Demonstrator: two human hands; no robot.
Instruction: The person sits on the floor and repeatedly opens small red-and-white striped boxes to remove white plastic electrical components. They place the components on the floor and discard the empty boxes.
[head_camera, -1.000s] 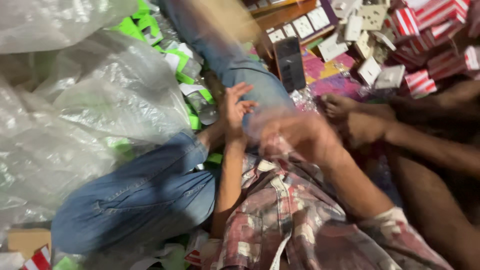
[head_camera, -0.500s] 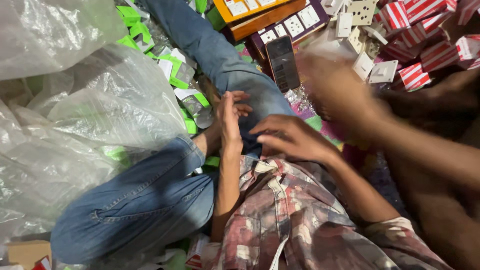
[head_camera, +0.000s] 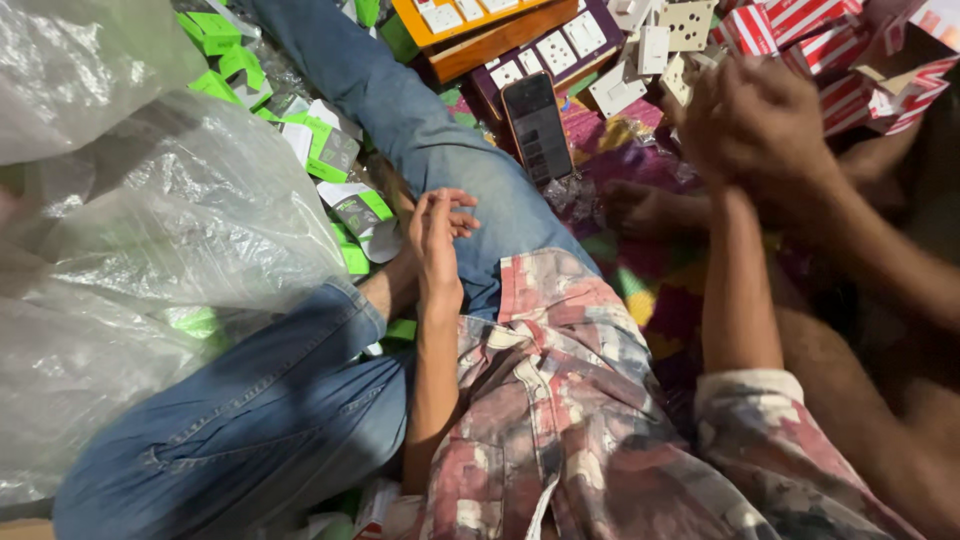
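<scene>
Resting on the jeans (head_camera: 300, 400), the left hand (head_camera: 437, 240) lies flat, holding nothing. The right hand (head_camera: 745, 120) is raised near the white switches (head_camera: 650, 60); it seems curled on something small, but blur hides it. A tray (head_camera: 470, 25) holds switches; red-striped boxes (head_camera: 830, 40) crowd the right edge. The phone (head_camera: 537, 127) lies on the leg, green boxes (head_camera: 330, 150) beside plastic bags (head_camera: 150, 230).

A patterned floor mat of purple, yellow and green (head_camera: 640, 290) fills the frame's middle. On it lie white plastic wall switches (head_camera: 640, 60) at the top, red-and-white striped cardboard boxes (head_camera: 800, 35) upper right, green-and-white cartons (head_camera: 330, 150) upper left.
</scene>
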